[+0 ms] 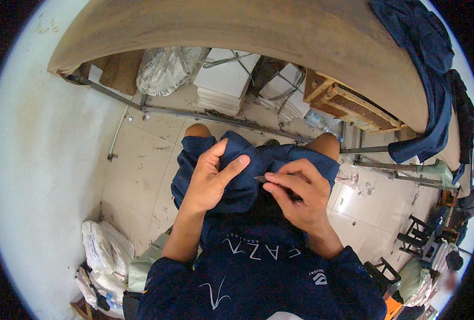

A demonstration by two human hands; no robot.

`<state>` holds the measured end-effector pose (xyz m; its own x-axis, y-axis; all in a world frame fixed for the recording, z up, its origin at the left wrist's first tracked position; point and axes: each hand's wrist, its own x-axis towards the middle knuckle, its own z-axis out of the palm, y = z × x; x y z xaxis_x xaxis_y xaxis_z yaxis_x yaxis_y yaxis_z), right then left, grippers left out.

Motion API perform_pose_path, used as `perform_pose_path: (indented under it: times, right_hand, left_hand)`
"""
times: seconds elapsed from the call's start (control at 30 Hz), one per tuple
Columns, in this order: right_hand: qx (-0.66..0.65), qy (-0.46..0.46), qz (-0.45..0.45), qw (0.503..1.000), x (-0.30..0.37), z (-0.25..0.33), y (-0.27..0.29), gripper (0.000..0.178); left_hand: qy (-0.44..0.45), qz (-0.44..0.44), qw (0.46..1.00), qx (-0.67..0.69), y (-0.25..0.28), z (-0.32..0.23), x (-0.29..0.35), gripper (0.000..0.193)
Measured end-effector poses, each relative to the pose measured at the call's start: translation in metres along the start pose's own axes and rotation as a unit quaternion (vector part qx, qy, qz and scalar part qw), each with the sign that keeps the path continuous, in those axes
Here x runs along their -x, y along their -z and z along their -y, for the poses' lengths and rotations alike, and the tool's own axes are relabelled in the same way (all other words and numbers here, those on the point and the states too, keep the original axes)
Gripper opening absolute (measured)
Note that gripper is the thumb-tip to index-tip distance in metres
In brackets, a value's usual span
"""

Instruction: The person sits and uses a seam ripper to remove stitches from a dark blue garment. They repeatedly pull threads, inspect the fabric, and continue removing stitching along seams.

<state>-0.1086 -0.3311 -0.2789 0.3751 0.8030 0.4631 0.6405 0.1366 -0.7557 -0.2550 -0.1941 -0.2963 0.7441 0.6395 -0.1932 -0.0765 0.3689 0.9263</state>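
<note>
A navy cloth garment (237,188) lies bunched across my lap. My left hand (210,178) is closed on its upper left part, with the thumb on top and most fingers hidden by the cloth. Beside it, my right hand (302,192) pinches a small dark pointed tool (260,179) between thumb and fingers. The tip points left toward the cloth near my left thumb; whether it touches the fabric I cannot tell. Most of the tool is hidden in my palm, so its exact kind does not show.
Ahead stands a brown-covered table (237,26) with a metal foot bar (221,118). Under it are a tied white stack (223,80), a plastic bag (167,72) and a wooden drawer (349,104). Dark clothing (431,96) hangs at the right; white sacks (106,248) sit at the left.
</note>
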Motion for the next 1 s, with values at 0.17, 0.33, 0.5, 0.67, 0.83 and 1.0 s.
perform_pose_path:
  times: [0.17,0.33,0.5,0.67,0.83,1.0]
  right_hand:
    - [-0.017,-0.085,-0.017,0.996,0.003,0.0,0.012,0.027]
    - [-0.052,-0.131,-0.017,0.99,0.013,-0.009,0.016,0.029]
    - [-0.045,-0.141,-0.034,0.988,0.022,-0.017,0.018,0.031]
    - [-0.051,-0.111,-0.047,0.991,0.016,-0.016,0.016,0.031]
    - [-0.04,-0.085,-0.041,0.995,0.008,-0.012,0.016,0.03]
    - [-0.038,-0.063,-0.038,0.997,0.009,-0.013,0.012,0.029]
  left_hand:
    - [0.096,0.0,0.981,0.167,0.001,-0.005,0.003,0.033]
    - [0.122,0.017,0.957,0.261,0.003,0.002,0.005,0.04]
    - [0.096,0.029,0.956,0.277,0.006,0.012,0.008,0.047]
    - [0.079,0.027,0.966,0.245,0.005,0.011,0.01,0.048]
    - [0.067,0.041,0.968,0.237,0.003,0.006,0.013,0.049]
    - [0.059,0.048,0.969,0.237,0.004,0.008,0.014,0.049]
